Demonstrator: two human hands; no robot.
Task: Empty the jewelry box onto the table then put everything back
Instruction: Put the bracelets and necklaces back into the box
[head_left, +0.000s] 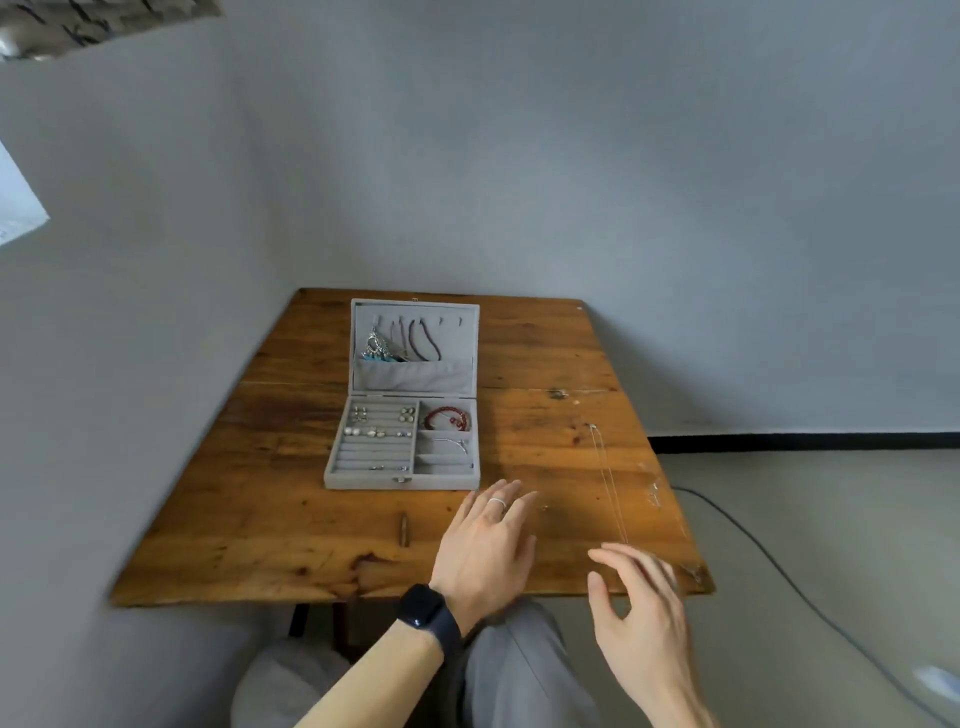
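L hand (485, 551) spread, jewelry box (400, 441) open

1. A worn wooden table (234, 519) carries everything here.
2. An open grey jewelry box (400, 483) sits on it.
3. Right of the box, well apart, a thin chain (608, 480) lies stretched out.

Quantities in view:
- jewelry box (400, 483), centre of frame: 1
- table (260, 519): 1
- hands: 2, left hand (485, 545) and right hand (644, 618)
- red bracelet (448, 417): 1
- thin chain (608, 478), right of centre: 1
- ring (497, 502): 1
- wristwatch (423, 613): 1
- small pieces (374, 431) in the box: too small to count
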